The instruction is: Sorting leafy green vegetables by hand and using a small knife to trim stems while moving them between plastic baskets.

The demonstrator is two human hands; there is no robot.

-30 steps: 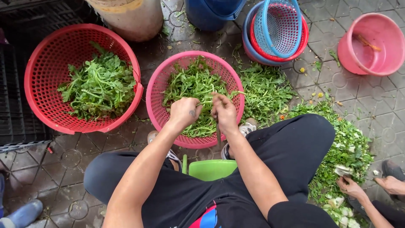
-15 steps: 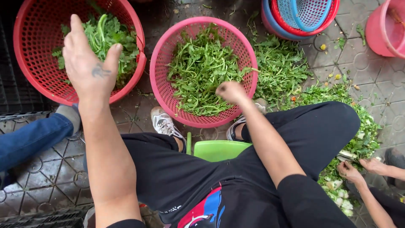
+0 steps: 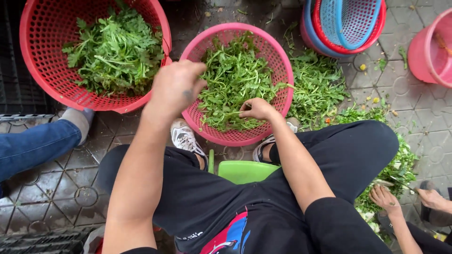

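- A pink basket (image 3: 281, 70) is sitting on the paved ground just ahead of the person's knees, holding a loose heap of leafy greens (image 3: 230, 80).
- The right hand (image 3: 256, 109) is resting on the near part of that heap, fingers curled round a few green stems and pinching them.
- The left hand (image 3: 176, 87) is hovering over the basket's left rim, back turned to the camera, fingers bent downward; whether it is gripping anything cannot be told.
- A larger red basket (image 3: 37, 70) is standing just left of the pink one, their rims nearly touching, also carrying greens.
- The person is sitting on a green stool (image 3: 242, 170), white sneakers planted close against the pink basket.
- More cut greens are lying in a pile on the ground (image 3: 315, 87) right of the basket.
- Stacked blue and red baskets (image 3: 348, 23) are standing at top right, with a pink bucket (image 3: 426, 51) beside them.
- Another person's hands (image 3: 386, 197) are working at lower right; a blue-jeaned leg (image 3: 33, 146) is reaching in from the left.
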